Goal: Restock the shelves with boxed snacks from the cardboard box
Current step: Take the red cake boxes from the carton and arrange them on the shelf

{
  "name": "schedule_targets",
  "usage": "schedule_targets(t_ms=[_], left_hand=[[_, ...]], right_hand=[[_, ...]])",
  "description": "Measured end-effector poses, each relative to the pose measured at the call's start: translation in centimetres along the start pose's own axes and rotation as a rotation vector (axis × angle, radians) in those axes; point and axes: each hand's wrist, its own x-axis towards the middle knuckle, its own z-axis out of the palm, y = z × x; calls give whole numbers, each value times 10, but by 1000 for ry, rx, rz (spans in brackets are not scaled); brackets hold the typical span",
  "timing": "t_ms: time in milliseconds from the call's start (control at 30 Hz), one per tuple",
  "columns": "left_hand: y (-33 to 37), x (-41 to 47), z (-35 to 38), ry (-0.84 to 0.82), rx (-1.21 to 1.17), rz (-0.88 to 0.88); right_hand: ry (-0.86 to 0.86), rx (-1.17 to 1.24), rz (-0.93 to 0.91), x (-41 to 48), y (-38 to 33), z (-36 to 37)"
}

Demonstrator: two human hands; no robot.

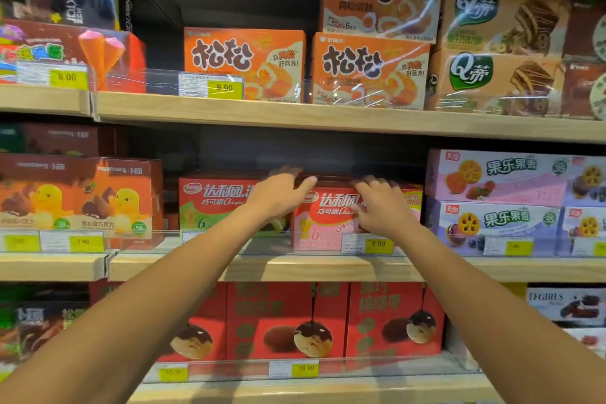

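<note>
Clasping the top edge of a red-and-pink cardboard snack box (328, 223), left grip (282, 195) and right grip (382, 208) each curl fingers over it. The box stands between them on the pale wooden shelf (328, 267), with a red-and-green box (210, 207) just left of the left grip.

A single wide-angle head camera faces the shelves (295, 115) straight on from close by, roughly level with the middle shelf (328, 267), its lens bowing the shelf edges toward the sides
</note>
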Motion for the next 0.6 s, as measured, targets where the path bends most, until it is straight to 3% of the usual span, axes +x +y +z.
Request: schedule_targets(t_ms=[367, 600], left_hand=[[-22, -8, -9, -127, 118, -108], [-18, -16, -12, -108, 152, -107]], right_hand=[[9, 39, 182, -8, -17, 8], [-14, 56, 231, -11, -10, 5]])
